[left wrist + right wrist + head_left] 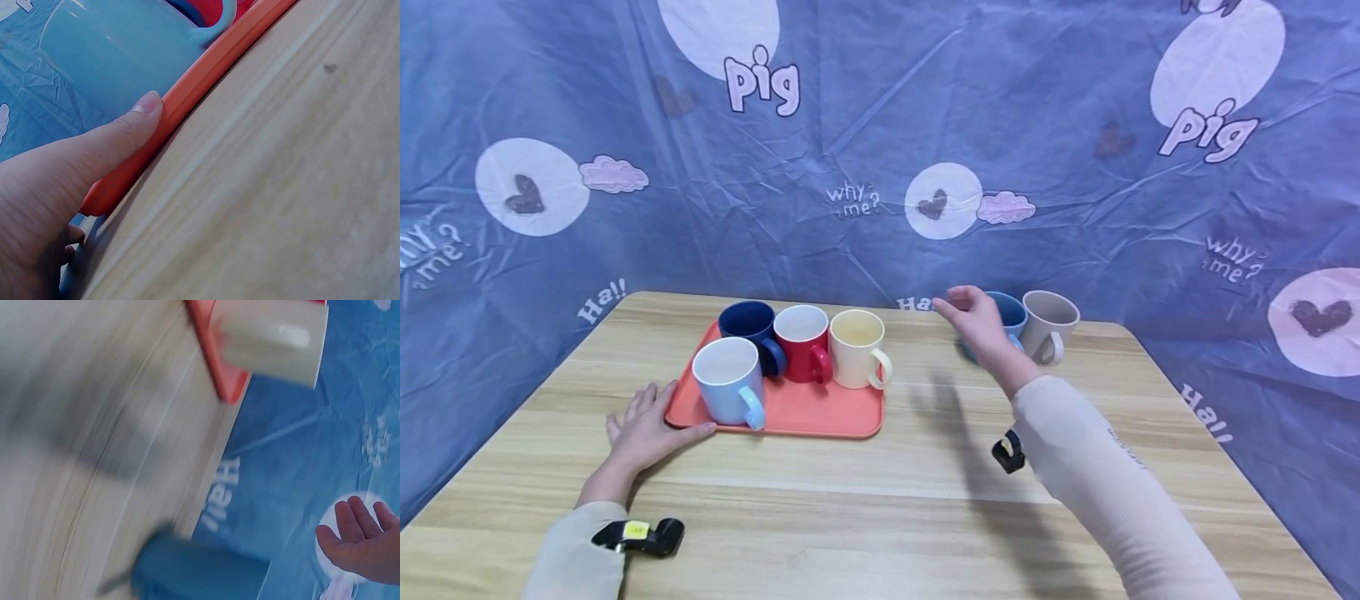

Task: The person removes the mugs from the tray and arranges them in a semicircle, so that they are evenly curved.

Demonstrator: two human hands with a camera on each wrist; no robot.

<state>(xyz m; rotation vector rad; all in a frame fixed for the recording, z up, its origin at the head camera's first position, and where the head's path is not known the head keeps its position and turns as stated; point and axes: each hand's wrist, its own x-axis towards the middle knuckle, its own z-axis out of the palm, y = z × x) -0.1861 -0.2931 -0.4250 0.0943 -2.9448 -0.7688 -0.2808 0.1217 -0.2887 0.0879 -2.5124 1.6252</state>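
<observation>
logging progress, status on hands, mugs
Left hand touching coral rectangular tray; right hand raised, empty. On tray: light blue, navy, red, cream handled mugs. Off tray: grey, teal handled mugs; right hand partly hides teal in head view.

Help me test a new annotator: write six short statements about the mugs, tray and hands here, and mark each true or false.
1. The red mug stands between the navy mug and the cream mug. True.
2. The light blue mug lies on its side. False: it stands upright.
3. The coral tray holds four mugs. True.
4. The left hand touches the tray's edge. True.
5. The right hand holds a mug. False: it holds nothing.
6. The grey mug stands on the tray. False: it stands on the wooden table.
</observation>
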